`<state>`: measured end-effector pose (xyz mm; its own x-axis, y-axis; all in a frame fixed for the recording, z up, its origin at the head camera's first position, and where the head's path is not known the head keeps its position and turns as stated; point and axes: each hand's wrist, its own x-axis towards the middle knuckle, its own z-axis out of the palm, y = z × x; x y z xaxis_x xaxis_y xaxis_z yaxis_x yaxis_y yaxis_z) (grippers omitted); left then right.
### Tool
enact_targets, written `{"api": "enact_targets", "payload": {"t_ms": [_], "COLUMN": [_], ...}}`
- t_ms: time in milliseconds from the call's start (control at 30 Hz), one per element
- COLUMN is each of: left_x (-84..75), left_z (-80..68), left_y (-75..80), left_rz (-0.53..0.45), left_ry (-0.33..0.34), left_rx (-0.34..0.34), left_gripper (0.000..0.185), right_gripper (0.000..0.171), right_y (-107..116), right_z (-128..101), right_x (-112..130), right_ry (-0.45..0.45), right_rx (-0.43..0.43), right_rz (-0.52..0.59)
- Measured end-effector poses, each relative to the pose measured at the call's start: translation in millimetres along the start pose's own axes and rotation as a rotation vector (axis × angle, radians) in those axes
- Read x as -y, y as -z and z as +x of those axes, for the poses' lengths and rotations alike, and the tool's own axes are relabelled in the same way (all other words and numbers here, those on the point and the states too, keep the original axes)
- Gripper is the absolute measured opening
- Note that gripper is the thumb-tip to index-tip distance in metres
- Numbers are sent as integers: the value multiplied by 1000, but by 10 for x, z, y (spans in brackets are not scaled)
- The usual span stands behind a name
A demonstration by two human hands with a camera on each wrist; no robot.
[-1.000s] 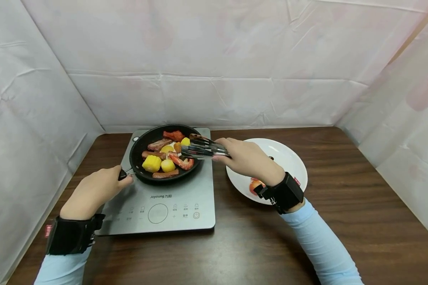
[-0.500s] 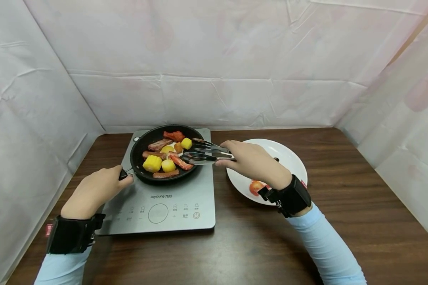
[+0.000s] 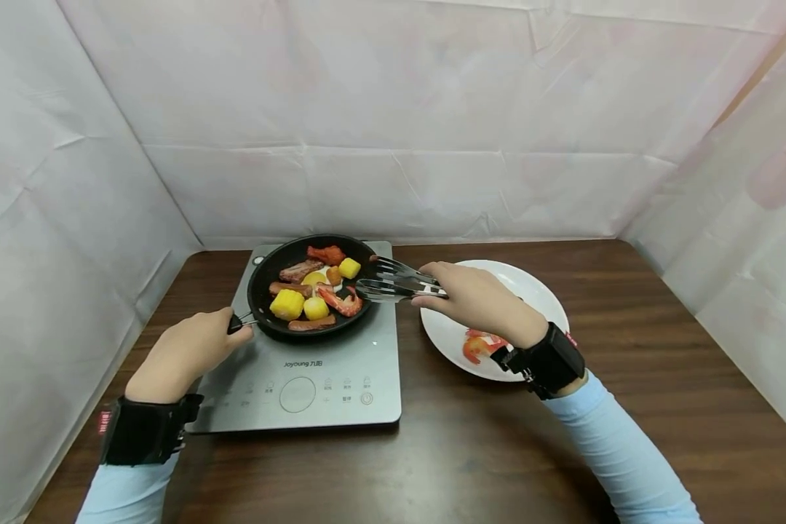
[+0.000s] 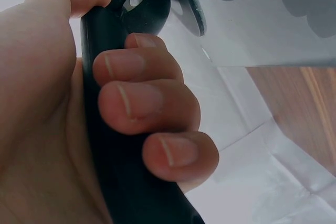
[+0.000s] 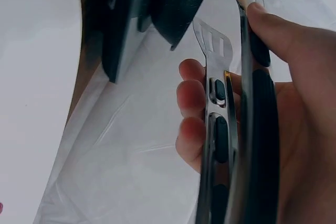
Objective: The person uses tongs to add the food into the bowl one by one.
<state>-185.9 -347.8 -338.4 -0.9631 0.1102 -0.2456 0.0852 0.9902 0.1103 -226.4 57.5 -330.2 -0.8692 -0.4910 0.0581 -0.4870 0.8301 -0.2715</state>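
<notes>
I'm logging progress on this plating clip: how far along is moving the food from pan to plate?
Early on. Done: one red piece lies on the white plate. In hand: the left hand grips the pan's handle; the right hand holds tongs, empty, at the pan. Left: shrimp, corn, sausages and other pieces remain in the pan.

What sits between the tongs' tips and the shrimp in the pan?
In the head view, only bare black pan floor separates the tongs tips from the shrimp.

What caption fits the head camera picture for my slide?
Left hand grips the pan handle on the cooktop while the right hand holds tongs at the frying pan.
</notes>
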Motion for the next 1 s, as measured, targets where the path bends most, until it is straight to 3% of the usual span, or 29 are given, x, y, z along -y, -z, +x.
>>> {"api": "enact_targets", "payload": {"t_ms": [300, 500, 633, 767, 1000], "left_x": [0, 10, 12, 7, 10], "left_z": [9, 6, 10, 17, 23], "left_y": [-33, -28, -28, -27, -32], "left_rz": [-7, -13, 2, 12, 4], "left_ry": [9, 8, 5, 2, 6], "left_rx": [1, -1, 0, -3, -2], "left_gripper": [73, 72, 73, 72, 73], "right_gripper": [59, 58, 48, 39, 43], "right_y": [86, 99, 69, 64, 25], "right_z": [-136, -312, -449, -586, -772], "right_x": [-280, -535, -704, -842, -985], "right_ry": [4, -78, -114, -138, -140], "right_rx": [9, 27, 37, 46, 34], "right_rz": [-15, -71, -123, -157, -215]}}
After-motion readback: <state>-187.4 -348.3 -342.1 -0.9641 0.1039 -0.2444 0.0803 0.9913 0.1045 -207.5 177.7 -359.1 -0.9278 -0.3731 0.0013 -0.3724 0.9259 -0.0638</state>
